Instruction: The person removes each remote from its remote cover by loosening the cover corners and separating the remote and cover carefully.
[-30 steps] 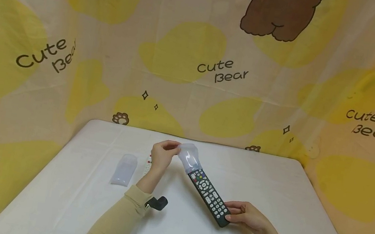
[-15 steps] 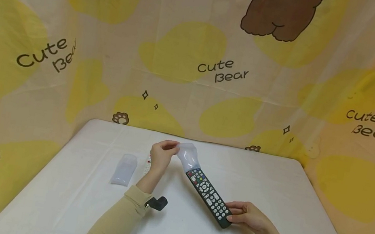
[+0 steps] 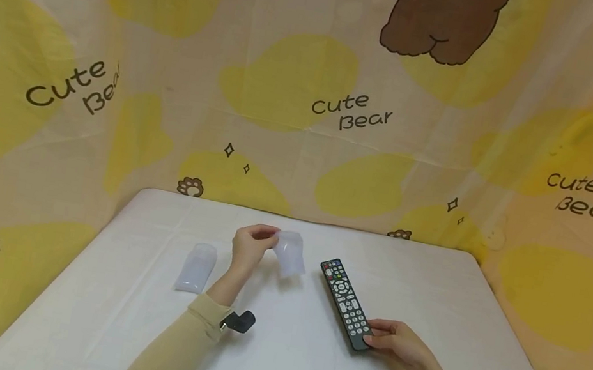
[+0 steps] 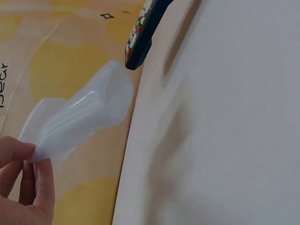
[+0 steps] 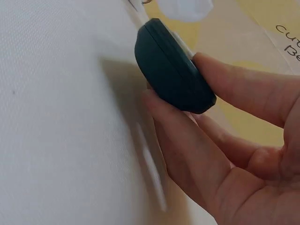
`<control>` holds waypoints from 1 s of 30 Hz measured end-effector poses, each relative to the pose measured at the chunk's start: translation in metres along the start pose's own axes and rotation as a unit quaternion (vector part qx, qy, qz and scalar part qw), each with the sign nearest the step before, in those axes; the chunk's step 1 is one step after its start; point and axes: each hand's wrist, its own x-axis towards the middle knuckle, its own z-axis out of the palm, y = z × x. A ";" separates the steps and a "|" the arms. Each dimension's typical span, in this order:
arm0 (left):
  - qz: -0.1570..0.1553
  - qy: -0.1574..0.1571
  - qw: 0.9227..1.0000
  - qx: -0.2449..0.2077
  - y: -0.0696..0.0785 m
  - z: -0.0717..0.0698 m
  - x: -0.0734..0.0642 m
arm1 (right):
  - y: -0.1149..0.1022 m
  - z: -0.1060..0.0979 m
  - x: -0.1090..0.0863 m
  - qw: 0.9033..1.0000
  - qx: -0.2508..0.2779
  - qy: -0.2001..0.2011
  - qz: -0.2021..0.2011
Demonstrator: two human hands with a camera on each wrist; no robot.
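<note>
My left hand [image 3: 250, 247] pinches one end of a clear plastic sleeve [image 3: 290, 254], which hangs over the far middle of the table. In the left wrist view the sleeve [image 4: 89, 108] bulges, its mouth turned toward the remote's end. My right hand [image 3: 399, 345] grips the lower end of a black remote control [image 3: 345, 306], thumb on its button face and fingers beneath. The remote slants up and to the left, apart from the sleeve. From the right wrist, the remote's dark butt end [image 5: 171, 70] shows between thumb and fingers, raised over its shadow.
Another translucent sleeve [image 3: 196, 268] lies flat on the white table [image 3: 280, 363], left of my left forearm. A printed bear cloth [image 3: 288, 93] hangs behind the table. Each wrist carries a small black camera mount [image 3: 240, 321].
The remote has come out of the plastic sleeve, its upper end now bare. My left hand has moved slightly left and down with the sleeve. The white remote beside it is now hidden.
</note>
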 end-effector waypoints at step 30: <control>-0.022 -0.135 0.986 0.096 -0.016 0.008 -0.014 | -0.016 0.044 0.013 0.963 -0.174 0.201 0.039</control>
